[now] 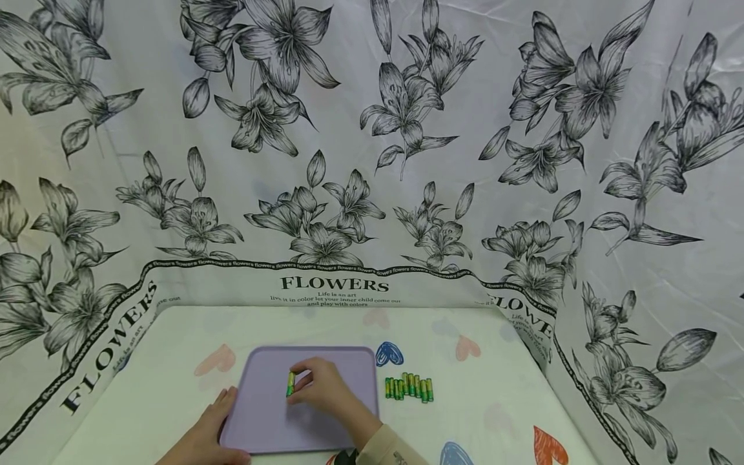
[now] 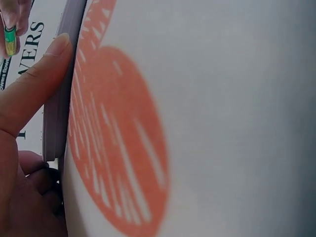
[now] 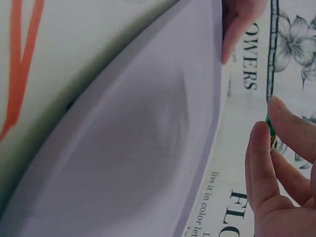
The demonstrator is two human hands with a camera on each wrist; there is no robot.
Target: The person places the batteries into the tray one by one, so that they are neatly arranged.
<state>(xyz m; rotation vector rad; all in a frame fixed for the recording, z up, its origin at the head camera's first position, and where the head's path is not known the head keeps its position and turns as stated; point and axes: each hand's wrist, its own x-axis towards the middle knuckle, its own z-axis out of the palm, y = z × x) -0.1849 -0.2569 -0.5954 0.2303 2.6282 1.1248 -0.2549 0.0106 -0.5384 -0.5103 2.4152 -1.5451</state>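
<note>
- On the table [image 1: 163,387], head view: right hand [image 1: 325,387] pinches a green battery [image 1: 290,383] over the purple tray [image 1: 273,420]; left hand [image 1: 203,439] rests flat-fingered on the tray's left edge. More batteries [image 1: 409,387] lie just right of it.
- Left wrist view: thumb [image 2: 34,89] presses the tray rim [image 2: 61,98].
- Right wrist view: fingertips [image 3: 281,128] closed round the mostly hidden battery.

You can't count the row of batteries [image 1: 409,387] — too small — and your fingers [image 3: 291,129] hide most of the held battery [image 3: 269,126].
</note>
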